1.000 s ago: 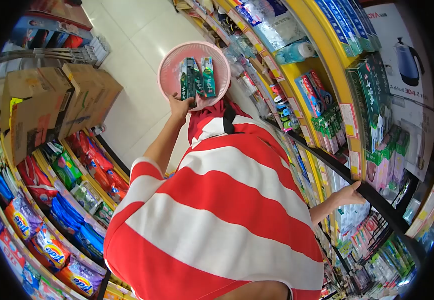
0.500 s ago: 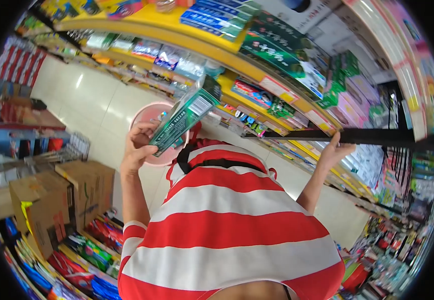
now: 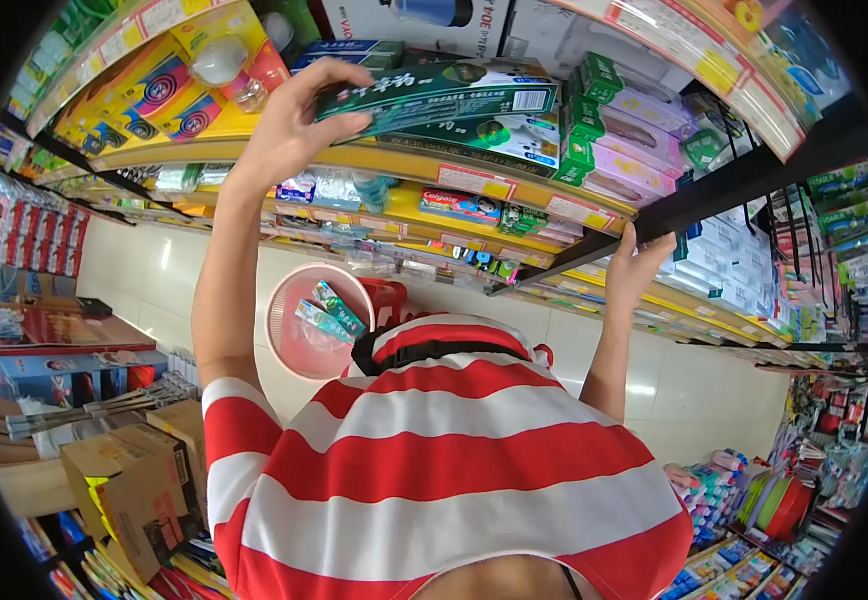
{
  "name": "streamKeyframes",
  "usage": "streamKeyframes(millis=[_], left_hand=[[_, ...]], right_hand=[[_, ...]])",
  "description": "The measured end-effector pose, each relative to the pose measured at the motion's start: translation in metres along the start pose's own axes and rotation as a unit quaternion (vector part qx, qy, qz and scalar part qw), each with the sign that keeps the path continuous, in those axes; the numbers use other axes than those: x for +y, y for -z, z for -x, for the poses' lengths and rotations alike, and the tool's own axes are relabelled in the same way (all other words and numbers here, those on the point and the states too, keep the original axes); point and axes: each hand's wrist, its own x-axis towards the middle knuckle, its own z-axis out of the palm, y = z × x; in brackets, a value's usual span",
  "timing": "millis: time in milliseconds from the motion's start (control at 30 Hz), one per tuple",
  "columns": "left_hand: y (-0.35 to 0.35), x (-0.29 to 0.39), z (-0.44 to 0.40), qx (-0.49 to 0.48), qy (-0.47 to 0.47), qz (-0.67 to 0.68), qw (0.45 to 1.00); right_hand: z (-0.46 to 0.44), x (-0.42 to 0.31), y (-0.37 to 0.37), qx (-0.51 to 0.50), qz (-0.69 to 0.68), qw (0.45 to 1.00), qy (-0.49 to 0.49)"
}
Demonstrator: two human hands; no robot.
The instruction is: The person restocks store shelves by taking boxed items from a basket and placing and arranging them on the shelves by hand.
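In the head view, my left hand (image 3: pixel 299 125) is closed on one end of a long green toothpaste box (image 3: pixel 454 105). The box lies level above similar dark green toothpaste boxes (image 3: pixel 499 138) on the shelf; whether it touches them I cannot tell. My right hand (image 3: pixel 639 268) rests against the black shelf bar (image 3: pixel 699 200) by the yellow shelf edge, fingers apart and holding nothing. Below my left arm, a pink basket (image 3: pixel 279 335) stands on the floor with a few green-and-white boxes (image 3: pixel 332 315) inside.
Green and pink boxes (image 3: pixel 639 140) stand right of the toothpaste on the yellow shelf (image 3: pixel 354 158). Yellow packs (image 3: pixel 159 90) are at the left. A lower shelf holds a Colgate box (image 3: pixel 459 206). Brown cartons (image 3: pixel 134 490) stand behind at the lower left.
My left hand has carried the toothpaste box from above the basket up to the shelf and turned it level. The basket's contents now show. My right hand stays by the shelf bar.
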Motion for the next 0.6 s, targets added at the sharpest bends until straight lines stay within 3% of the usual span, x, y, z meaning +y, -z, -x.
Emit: streamKeyframes(millis=[100, 233, 367, 600], left_hand=[[-0.012, 0.006, -0.033, -0.054, 0.03, -0.14, 0.988], [-0.017, -0.032, -0.072, -0.08, 0.001, -0.154, 0.985], [-0.029, -0.036, -0.088, -0.091, 0.031, -0.2, 0.975], [-0.044, -0.072, -0.102, 0.02, -0.129, -0.256, 0.958]], right_hand=[[0.0, -0.003, 0.002, -0.004, 0.011, 1.0, 0.002], [0.0, -0.005, 0.003, -0.001, 0.033, 0.999, -0.002], [0.0, -0.007, 0.005, -0.007, 0.029, 0.999, -0.015], [0.001, 0.001, 0.003, -0.008, 0.021, 1.0, -0.003]])
